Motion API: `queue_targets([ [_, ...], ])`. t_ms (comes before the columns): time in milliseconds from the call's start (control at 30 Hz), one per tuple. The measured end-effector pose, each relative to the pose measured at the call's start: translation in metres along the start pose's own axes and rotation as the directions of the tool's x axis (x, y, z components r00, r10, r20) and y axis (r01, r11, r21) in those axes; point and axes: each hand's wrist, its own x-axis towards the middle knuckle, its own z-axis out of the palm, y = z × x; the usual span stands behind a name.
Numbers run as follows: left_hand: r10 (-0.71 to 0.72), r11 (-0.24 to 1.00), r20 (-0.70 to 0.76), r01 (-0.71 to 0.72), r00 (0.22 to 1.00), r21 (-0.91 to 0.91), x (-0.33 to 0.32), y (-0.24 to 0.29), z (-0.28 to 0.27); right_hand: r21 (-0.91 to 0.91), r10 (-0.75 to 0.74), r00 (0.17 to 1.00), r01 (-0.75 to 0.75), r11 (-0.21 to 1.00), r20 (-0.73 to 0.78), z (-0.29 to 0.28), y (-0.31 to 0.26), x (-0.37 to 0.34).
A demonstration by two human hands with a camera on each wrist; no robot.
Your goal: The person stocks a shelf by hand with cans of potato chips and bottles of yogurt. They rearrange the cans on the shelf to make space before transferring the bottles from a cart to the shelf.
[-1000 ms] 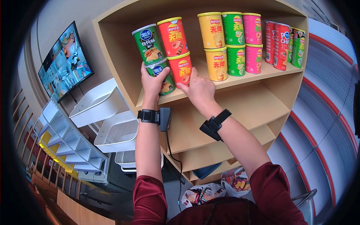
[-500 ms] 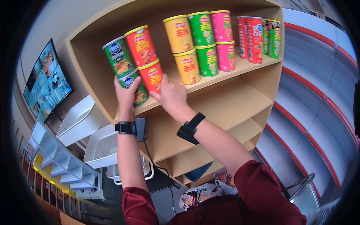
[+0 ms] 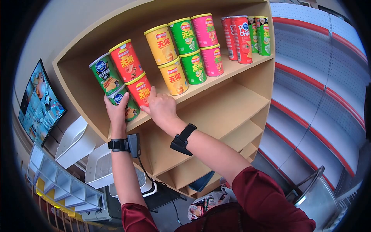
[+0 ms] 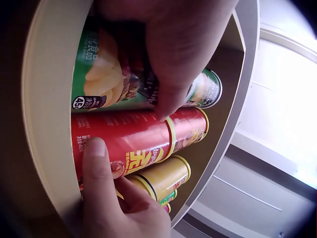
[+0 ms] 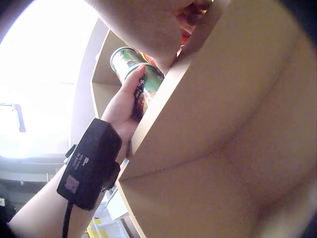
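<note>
On the top shelf my left hand (image 3: 116,112) grips the lower green can (image 3: 130,110), thumb across its front, with another green can (image 3: 106,74) stacked on it. My right hand (image 3: 163,110) holds the lower red can (image 3: 138,89) beside it, thumb low on the front and fingers at its right side; a second red can (image 3: 125,62) stands on top. In the left wrist view the thumb of my left hand (image 4: 176,54) reaches over the green can (image 4: 106,74), and my right hand (image 4: 116,203) touches the red can (image 4: 124,141).
Right of the red stack stand yellow cans (image 3: 172,78), green cans (image 3: 193,67), pink cans (image 3: 213,60) and tall red cans (image 3: 243,40). White baskets (image 3: 75,143) and a screen (image 3: 40,102) are at the left. Empty white shelving (image 3: 305,85) stands at the right, bags (image 3: 208,203) below.
The head view has shifted, so the shelf and both hands appear farther left and slightly lower. Both hands keep their holds on the lower cans.
</note>
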Motion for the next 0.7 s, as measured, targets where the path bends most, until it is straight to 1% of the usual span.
queue_targets([
  [67,0.011,1.0,0.0,-0.011,1.0,-0.006,0.001,-0.001,0.0,0.038,0.003,1.0,-0.004,0.999,0.007,0.001,0.0,0.0],
  [200,-0.028,1.0,-0.001,0.028,1.0,0.003,0.002,-0.002,-0.002,0.033,-0.009,1.0,0.009,0.999,0.003,0.002,0.001,-0.001],
  [267,-0.033,0.999,0.011,0.033,0.999,-0.034,0.002,0.0,-0.002,0.003,-0.015,1.0,0.015,1.0,-0.027,0.001,0.0,-0.001],
  [300,-0.008,1.0,0.005,0.008,1.0,-0.016,0.002,-0.001,-0.002,0.021,-0.025,0.999,0.026,0.999,-0.02,0.001,-0.001,0.0],
  [367,-0.016,1.0,0.0,0.016,1.0,-0.023,0.002,-0.002,-0.002,0.007,0.028,0.999,-0.028,1.0,0.025,0.0,-0.001,0.001],
  [400,-0.011,0.999,-0.001,0.011,1.0,-0.043,0.002,-0.004,-0.002,0.015,0.009,1.0,-0.009,1.0,0.002,0.003,0.001,0.001],
  [433,-0.006,0.998,-0.001,0.006,1.0,-0.063,0.002,-0.004,-0.001,0.033,-0.004,1.0,0.004,0.999,0.011,0.003,0.001,0.001],
  [467,-0.003,1.0,-0.02,0.003,1.0,0.008,0.002,-0.001,-0.001,0.022,0.002,1.0,-0.002,1.0,0.01,0.003,0.001,0.001],
  [500,0.009,1.0,-0.006,-0.009,1.0,-0.021,0.002,-0.002,-0.002,0.01,0.008,1.0,-0.008,1.0,0.01,0.004,0.002,0.001],
  [567,-0.001,1.0,-0.023,0.001,1.0,0.002,0.003,-0.004,-0.002,0.018,0.0,1.0,0.0,1.0,0.022,0.001,0.0,0.001],
  [633,0.014,1.0,-0.027,-0.014,1.0,0.013,0.005,-0.008,-0.003,-0.016,0.002,1.0,-0.002,1.0,0.014,0.0,0.0,0.001],
  [700,0.038,0.995,-0.056,-0.032,0.998,0.095,0.006,-0.012,-0.005,-0.021,-0.002,0.999,0.003,1.0,0.034,0.002,0.001,0.001],
])
